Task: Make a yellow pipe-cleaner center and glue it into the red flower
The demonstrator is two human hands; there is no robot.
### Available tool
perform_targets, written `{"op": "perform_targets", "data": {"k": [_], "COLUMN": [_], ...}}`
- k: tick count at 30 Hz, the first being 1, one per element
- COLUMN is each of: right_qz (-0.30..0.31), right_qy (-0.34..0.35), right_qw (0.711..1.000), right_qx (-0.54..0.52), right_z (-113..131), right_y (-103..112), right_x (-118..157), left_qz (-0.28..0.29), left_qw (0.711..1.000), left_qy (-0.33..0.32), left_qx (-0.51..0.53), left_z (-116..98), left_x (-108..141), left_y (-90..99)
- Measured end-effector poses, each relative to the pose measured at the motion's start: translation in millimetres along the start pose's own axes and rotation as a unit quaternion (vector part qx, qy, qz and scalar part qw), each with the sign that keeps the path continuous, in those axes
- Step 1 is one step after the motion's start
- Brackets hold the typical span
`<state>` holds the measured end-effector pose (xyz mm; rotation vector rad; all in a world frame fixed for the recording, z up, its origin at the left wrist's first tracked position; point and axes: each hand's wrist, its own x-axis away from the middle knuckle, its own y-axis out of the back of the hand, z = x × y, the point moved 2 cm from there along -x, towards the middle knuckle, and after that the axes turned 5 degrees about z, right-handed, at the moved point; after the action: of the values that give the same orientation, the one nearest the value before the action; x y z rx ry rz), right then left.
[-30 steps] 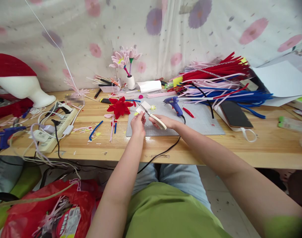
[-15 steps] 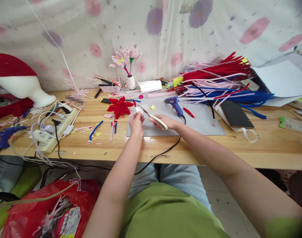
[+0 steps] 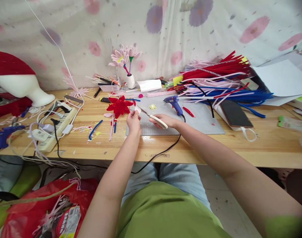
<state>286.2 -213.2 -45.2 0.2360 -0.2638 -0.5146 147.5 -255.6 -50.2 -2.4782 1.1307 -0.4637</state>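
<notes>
My left hand (image 3: 134, 121) pinches a small white piece of paper (image 3: 138, 110) above the left side of the grey cutting mat (image 3: 202, 127). My right hand (image 3: 163, 120) is closed around the cream handles of a pair of scissors (image 3: 158, 121). The blades point left and reach close to the paper; whether they touch it I cannot tell. Just beyond my left hand lies a red fuzzy flower (image 3: 119, 106). A small pale yellow tuft (image 3: 152, 107) rests on the mat behind the scissors. Right of it lies a blue glue gun (image 3: 174, 105).
Red, pink and blue pipe cleaners (image 3: 220, 82) are heaped at the back right, beside a phone (image 3: 236, 113). A white vase (image 3: 130, 81) holds pink flowers. On the left are a power strip (image 3: 58, 130), tangled cables, another glue gun (image 3: 4, 134) and a white mannequin head (image 3: 21, 87).
My left hand has shifted slightly left with the paper, away from my right hand. The right hand and scissors stay almost in place.
</notes>
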Motion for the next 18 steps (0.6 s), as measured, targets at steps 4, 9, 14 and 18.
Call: {"op": "perform_targets", "data": {"k": [4, 9, 14, 18], "right_qz": [-0.003, -0.026, -0.025, -0.019], "right_qy": [0.003, -0.01, -0.009, -0.015], "right_qw": [1.0, 0.999, 1.0, 1.0], "right_qx": [-0.028, -0.017, -0.009, -0.012], "right_z": [1.9, 1.0, 0.2, -0.1], "right_y": [-1.9, -0.2, 3.1, 5.1], "right_x": [-2.4, -3.1, -1.3, -0.2], "left_qz": [0.011, 0.009, 0.009, 0.011], "left_qw": [0.998, 0.996, 0.994, 0.992], "left_qy": [-0.034, -0.044, -0.052, -0.055], "left_qx": [-0.043, -0.075, -0.095, -0.111], "left_z": [0.9, 0.9, -0.9, -2.8], "left_x": [3.1, 3.1, -0.4, -2.6], "left_y": [-2.2, -1.0, 0.8, 2.1]}}
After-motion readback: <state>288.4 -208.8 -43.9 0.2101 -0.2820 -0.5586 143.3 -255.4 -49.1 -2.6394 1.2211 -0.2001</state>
